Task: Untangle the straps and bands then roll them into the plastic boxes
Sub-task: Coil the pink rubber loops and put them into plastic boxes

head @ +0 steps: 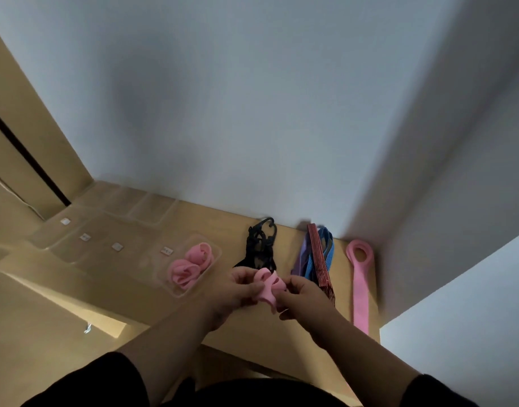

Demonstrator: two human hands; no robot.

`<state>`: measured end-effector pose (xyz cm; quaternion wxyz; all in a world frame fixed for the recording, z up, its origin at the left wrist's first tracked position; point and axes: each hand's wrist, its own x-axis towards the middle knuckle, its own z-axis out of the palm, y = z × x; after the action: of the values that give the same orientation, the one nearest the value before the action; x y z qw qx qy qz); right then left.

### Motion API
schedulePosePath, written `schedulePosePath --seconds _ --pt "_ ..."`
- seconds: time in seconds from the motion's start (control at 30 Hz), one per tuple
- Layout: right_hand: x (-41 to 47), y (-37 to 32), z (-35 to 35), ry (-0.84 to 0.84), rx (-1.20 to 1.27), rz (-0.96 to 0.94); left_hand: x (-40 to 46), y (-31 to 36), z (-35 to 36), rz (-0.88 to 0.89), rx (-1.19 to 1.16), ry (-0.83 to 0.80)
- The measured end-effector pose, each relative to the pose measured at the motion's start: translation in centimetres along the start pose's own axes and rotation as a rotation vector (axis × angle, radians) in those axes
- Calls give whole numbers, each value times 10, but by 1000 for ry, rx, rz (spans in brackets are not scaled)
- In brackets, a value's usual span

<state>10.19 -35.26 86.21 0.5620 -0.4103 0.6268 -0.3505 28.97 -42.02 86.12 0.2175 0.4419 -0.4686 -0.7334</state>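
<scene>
tan table [252, 327], pink band [268, 286] between hands

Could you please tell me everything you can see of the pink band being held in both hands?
The pink band looks like soft, matte fabric or elastic, flat and fairly wide. It is bunched into loose loops, partly rolled, and held above the table. The left hand pinches its left side, the right hand its right. One end hangs down between them. Nothing else touches it.

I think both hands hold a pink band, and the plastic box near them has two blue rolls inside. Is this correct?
Not quite. In the head view, the rolls in the plastic box are pink, not blue. The left hand and right hand do hold a pink band.
</scene>
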Motion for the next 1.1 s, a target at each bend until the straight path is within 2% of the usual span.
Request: schedulePosePath --seconds 0.13,0.27,0.4,0.63,0.8,0.97,1.1 --pt "18 -6 27 -4 83 45 -6 -2 -32 -2 -69 60" --pt "37 -22 61 38 52 21 -8 -4 -76 -15 -93 100" --pt "61 -35 100 12 19 28 -10 -5 -123 16 -39 124" --pt "98 -45 165 -18 -203 69 -4 -4 -206 73 283 135" --pt "118 -37 194 11 -356 96 13 -1 -236 76 506 57" --pt "128 -37 210 133 -571 82 31 4 -248 212 811 -77" --pt "132 -33 219 183 -748 50 44 9 -250 364 946 -200"
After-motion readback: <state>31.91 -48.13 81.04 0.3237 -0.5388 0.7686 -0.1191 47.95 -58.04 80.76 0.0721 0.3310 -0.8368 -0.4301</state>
